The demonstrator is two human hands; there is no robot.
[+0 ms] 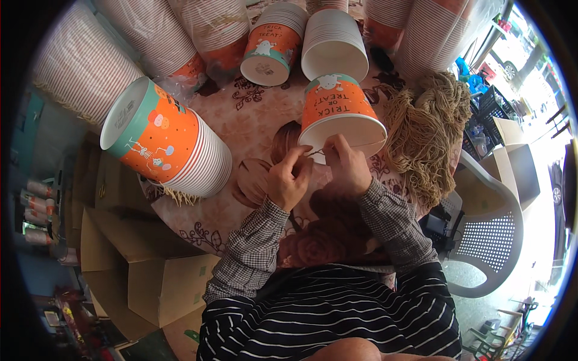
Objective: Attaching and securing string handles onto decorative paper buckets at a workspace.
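An orange paper bucket (338,108) with a green band and a white ghost picture lies on its side, its open mouth toward me. At the near rim, my left hand (290,180) pinches a thin tan cord (313,152) between thumb and forefinger. Close beside it, my right hand (348,167) has its fingers closed on the same cord, partly over the bucket's mouth. A thin line, perhaps more cord, crosses the mouth at the right. Whether the cord passes through the bucket's wall is hidden by my fingers.
A heap of tan cords (421,138) lies right of the bucket. One nested bucket stack (165,138) lies at the left; more stacks (274,42), some in clear plastic, line the far side. Below the table's left edge is an open cardboard box (144,265); a plastic chair (487,234) stands right.
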